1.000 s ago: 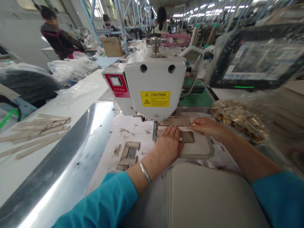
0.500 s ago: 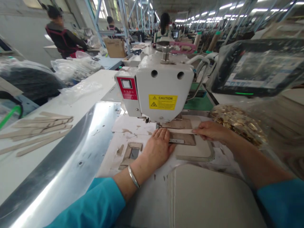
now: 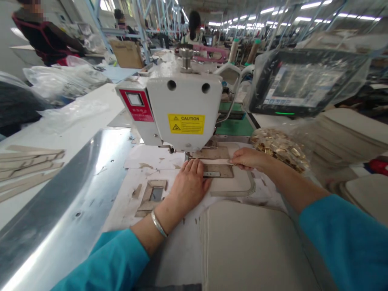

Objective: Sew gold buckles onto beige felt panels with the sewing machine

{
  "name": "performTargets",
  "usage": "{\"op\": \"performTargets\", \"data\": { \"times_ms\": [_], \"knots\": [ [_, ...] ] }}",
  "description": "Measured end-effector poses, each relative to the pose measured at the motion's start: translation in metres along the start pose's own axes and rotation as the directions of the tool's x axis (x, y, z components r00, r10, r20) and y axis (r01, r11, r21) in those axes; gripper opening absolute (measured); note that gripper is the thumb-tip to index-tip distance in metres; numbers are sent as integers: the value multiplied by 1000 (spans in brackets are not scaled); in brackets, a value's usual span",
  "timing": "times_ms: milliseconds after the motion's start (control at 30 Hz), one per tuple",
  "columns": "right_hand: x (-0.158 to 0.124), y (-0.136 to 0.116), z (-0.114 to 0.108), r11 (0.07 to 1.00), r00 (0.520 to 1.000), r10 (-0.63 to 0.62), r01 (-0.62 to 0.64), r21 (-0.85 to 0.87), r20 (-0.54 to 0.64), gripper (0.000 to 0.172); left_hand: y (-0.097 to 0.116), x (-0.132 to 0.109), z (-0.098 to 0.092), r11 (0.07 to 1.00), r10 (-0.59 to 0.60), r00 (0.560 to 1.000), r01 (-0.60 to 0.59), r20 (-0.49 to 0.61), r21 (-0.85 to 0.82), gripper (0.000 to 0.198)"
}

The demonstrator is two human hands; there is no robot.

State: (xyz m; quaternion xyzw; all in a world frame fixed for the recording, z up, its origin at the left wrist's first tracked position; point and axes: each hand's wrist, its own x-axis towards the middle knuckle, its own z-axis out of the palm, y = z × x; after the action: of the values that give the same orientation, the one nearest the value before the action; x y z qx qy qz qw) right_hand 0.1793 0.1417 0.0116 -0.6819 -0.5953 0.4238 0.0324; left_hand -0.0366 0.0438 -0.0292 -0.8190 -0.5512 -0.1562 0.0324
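My left hand point(image 3: 188, 184), a bangle at its wrist, lies palm down with fingers stretched out. Its fingertips press near the end of a narrow beige strip point(image 3: 216, 161), just under the sewing machine head point(image 3: 184, 101). Between thumb and fingers, my right hand point(image 3: 250, 159) pinches the strip's other end. Beneath the strip is a brown clamp plate point(image 3: 227, 170) with a small metal bar, resting on a beige panel with rounded corners point(image 3: 242, 187). The left fingers hide the strip's far end.
A stack of beige panels point(image 3: 251, 242) lies close in front of me. Loose strips point(image 3: 30, 167) are on the white table at left. At right are a bag of gold-coloured metal pieces point(image 3: 280, 149) and a control screen point(image 3: 303, 87). Co-workers sit farther back.
My view has turned to the right, so everything sits farther left in it. Both hands keep their places on the strip, which looks much the same.
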Motion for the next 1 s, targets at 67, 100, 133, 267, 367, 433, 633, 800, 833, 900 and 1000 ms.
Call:
{"op": "performTargets", "data": {
  "times_ms": [67,100,133,267,367,433,633,800,833,900,1000],
  "knots": [
    [-5,-4,-1,995,997,-54,48,-87,-59,30,0,0,0,1000,8,1000,-8,-9,7,48],
    [-8,-7,-2,986,989,-107,91,-142,-105,30,0,0,0,1000,13,1000,-13,-11,11,48],
    [-12,-9,-3,970,973,-170,138,-199,-154,31,0,0,1,1000,16,1000,-16,-12,15,48],
    [-24,-18,-3,969,945,-231,202,-141,-233,34,0,0,2,1000,21,1000,-21,-23,14,46],
    [-25,-16,0,952,987,-92,125,279,-128,28,0,-1,2,1000,24,999,-24,-38,-1,41],
    [-21,-11,2,879,996,-51,79,470,-71,24,0,-1,2,1000,26,999,-26,-43,-6,41],
    [-12,2,6,783,999,9,14,622,-35,24,-1,-1,2,1000,26,999,-27,-42,-16,44],
    [-17,-2,9,786,996,42,13,618,-74,27,-1,-1,3,999,27,998,-28,-49,-16,45],
    [-18,-3,10,793,996,38,22,609,-86,27,-1,-1,3,1000,26,998,-27,-48,-13,45],
    [-17,-3,13,824,993,28,41,564,-114,29,-1,0,3,1000,27,999,-27,-45,-7,44],
    [-12,0,16,922,981,40,36,384,-188,32,0,0,2,999,31,998,-31,-46,-3,43]
  ]
}}
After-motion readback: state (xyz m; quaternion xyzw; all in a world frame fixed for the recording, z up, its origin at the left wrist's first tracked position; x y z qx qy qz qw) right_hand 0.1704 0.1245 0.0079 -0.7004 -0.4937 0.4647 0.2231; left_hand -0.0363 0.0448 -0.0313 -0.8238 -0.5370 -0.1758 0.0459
